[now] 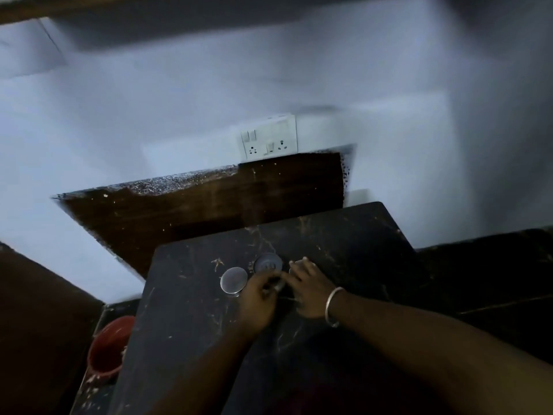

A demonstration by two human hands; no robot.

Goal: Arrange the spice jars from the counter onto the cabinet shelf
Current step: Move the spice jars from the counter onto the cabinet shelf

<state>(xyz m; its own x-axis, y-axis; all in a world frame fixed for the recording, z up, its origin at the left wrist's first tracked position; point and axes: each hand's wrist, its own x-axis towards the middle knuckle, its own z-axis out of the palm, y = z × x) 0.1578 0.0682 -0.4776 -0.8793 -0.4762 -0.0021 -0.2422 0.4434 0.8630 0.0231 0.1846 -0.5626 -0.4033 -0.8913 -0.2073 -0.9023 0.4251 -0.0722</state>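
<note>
Head view: a person's two hands meet over a dark, scratched surface (185,310) in dim light, and the frame is soft with blur.

Jars: two round spice jars with silver lids stand upright on the surface, seen from above. The left jar (234,280) sits just left of the hands. The far jar (268,263) stands just beyond it to the right. The two are close together, though contact between them cannot be told.

Left side: the left hand (258,298) reaches in from the near edge. Its fingers (269,280) curl toward a small shiny object (278,286) between the hands, at the near rim of the far jar. Blur hides whether they grip it.

Right side: the right hand (305,290) comes in from the near right, with a silver bangle (332,307) on the wrist. Its fingers (300,272) are straight and slightly apart, lying low over the surface just right of the far jar. A pale shape under the fingertips is too blurred to name.

Backdrop: a white wall (389,115) carries a white switch-and-socket plate (269,139). Below the plate, a dark brown wooden panel (209,211) stands against the wall on the far side of the surface.

Near left: a red bucket (109,345) sits low beside the surface's left edge.
</note>
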